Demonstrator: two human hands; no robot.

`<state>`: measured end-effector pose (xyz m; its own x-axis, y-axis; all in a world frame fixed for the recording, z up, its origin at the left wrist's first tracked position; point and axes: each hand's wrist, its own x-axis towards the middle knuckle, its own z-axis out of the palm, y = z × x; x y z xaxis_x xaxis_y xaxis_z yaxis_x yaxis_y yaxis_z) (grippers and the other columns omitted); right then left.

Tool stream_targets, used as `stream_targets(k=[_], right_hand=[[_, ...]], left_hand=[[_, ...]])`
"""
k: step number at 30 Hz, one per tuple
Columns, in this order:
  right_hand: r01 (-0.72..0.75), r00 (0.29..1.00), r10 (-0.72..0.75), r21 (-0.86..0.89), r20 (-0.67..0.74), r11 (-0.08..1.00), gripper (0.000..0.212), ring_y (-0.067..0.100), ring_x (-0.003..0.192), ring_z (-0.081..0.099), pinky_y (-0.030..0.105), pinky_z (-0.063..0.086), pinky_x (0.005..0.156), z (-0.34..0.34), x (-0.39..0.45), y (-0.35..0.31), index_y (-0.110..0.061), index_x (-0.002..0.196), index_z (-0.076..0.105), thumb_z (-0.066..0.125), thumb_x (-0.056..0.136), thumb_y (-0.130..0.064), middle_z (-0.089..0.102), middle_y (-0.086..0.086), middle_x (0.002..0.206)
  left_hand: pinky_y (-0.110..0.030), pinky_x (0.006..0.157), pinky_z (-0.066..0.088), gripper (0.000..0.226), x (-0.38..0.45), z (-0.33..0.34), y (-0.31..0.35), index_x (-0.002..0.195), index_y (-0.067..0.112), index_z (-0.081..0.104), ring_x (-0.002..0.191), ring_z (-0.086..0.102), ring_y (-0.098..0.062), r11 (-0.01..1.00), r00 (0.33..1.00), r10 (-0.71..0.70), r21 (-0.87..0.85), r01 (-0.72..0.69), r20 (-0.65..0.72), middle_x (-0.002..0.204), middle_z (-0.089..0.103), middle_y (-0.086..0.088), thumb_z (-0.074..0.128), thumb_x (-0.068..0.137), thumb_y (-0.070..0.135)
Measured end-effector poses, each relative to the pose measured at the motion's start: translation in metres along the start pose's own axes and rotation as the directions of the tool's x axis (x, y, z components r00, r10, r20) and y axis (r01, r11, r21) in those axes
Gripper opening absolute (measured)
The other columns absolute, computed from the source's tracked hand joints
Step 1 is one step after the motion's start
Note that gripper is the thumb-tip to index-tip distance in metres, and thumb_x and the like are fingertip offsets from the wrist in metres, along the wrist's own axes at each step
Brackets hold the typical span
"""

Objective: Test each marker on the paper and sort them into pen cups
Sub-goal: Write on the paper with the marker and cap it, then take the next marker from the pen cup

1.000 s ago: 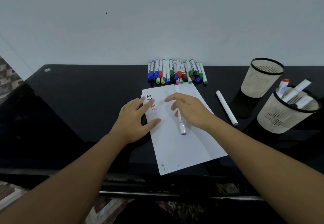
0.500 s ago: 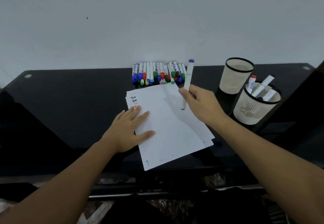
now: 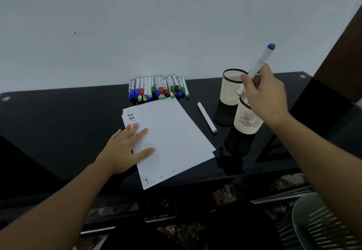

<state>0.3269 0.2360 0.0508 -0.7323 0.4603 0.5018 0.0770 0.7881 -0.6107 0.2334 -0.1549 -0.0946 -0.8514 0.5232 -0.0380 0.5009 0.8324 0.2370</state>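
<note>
A: Where is the purple-capped marker (image 3: 258,66)?

B: Pinched in the right hand (image 3: 263,95), raised above the two mesh pen cups. Its long axis tilts, purple cap up and away to the right, lower end down toward the near pen cup (image 3: 247,120).

A: So which cup lies under it?

B: The lower end shows against the far pen cup (image 3: 231,87), just over the near cup's rim; depth is hard to judge. I reckon a short drop goes into the near one.

A: And the other hand?

B: The left hand (image 3: 127,148) lies flat, fingers straight, pressing the paper (image 3: 172,142). A white marker (image 3: 206,117) lies between paper and cups; the row of markers (image 3: 157,89) waits behind.
</note>
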Motion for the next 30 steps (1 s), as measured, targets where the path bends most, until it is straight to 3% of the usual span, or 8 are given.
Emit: stream_targets(k=[7,14,19,23,27,30], right_hand=[[-0.078,0.996,0.083,-0.111,0.039,0.991,0.03,0.013,0.072,0.058,0.032,0.038,0.057,-0.004,0.001,0.03,-0.018,0.102,0.051,0.056,0.102,-0.048,0.059,-0.006,0.078],[-0.12,0.991,0.125,-0.082,0.052,0.989,0.036,0.01,0.078,0.059,0.03,0.041,0.062,-0.002,0.001,0.03,-0.024,0.113,0.058,0.06,0.098,-0.056,0.061,-0.01,0.085],[-0.059,0.998,0.059,-0.05,0.001,0.997,0.034,0.015,0.082,0.064,0.037,0.052,0.072,0.0,0.005,0.017,-0.025,0.119,0.056,0.058,0.099,-0.053,0.064,-0.006,0.08],[0.033,0.999,-0.033,-0.019,0.006,0.999,0.024,0.016,0.079,0.062,0.037,0.049,0.071,0.007,0.005,-0.005,-0.026,0.115,0.056,0.055,0.102,-0.046,0.061,-0.008,0.074],[0.155,0.986,-0.155,0.009,0.06,0.988,0.014,0.014,0.069,0.059,0.037,0.048,0.065,0.027,0.0,-0.029,-0.024,0.107,0.058,0.055,0.104,-0.037,0.057,-0.006,0.064],[0.22,0.962,-0.22,0.013,0.16,0.975,0.013,0.011,0.068,0.058,0.035,0.047,0.063,0.055,-0.001,-0.037,-0.023,0.104,0.06,0.054,0.104,-0.034,0.057,-0.01,0.066]], left_hand=[[-0.037,0.126,-0.002,0.09,0.001,0.001,0.002,0.158,0.049,0.013,0.155,-0.008,-0.006,1.0,1.0,0.002,-0.005,-0.002,-0.001,0.169,-0.002,0.011,0.02,0.081,0.095],[-0.037,0.126,-0.003,0.089,0.0,0.0,0.001,0.158,0.048,0.014,0.155,-0.007,-0.007,1.0,1.0,0.006,-0.009,-0.006,0.004,0.169,-0.001,0.012,0.021,0.082,0.094],[-0.038,0.127,-0.002,0.095,0.001,0.0,0.001,0.158,0.048,0.015,0.155,-0.006,-0.007,1.0,1.0,0.003,-0.028,-0.003,0.002,0.169,0.0,0.012,0.018,0.077,0.097],[-0.04,0.127,0.001,0.098,0.003,-0.001,0.001,0.158,0.047,0.02,0.155,-0.003,-0.007,0.998,1.0,0.002,-0.057,-0.002,-0.004,0.169,0.004,0.011,0.022,0.074,0.099],[-0.045,0.126,0.012,0.099,0.007,-0.005,0.002,0.153,0.043,0.037,0.154,0.012,-0.013,0.976,0.998,-0.049,-0.215,0.041,-0.034,0.167,0.02,0.009,0.039,0.071,0.097],[-0.051,0.123,0.021,0.085,0.015,-0.015,0.0,0.149,0.043,0.043,0.151,0.018,-0.022,0.96,0.991,-0.111,-0.266,0.088,-0.072,0.165,0.027,0.005,0.052,0.077,0.087]])
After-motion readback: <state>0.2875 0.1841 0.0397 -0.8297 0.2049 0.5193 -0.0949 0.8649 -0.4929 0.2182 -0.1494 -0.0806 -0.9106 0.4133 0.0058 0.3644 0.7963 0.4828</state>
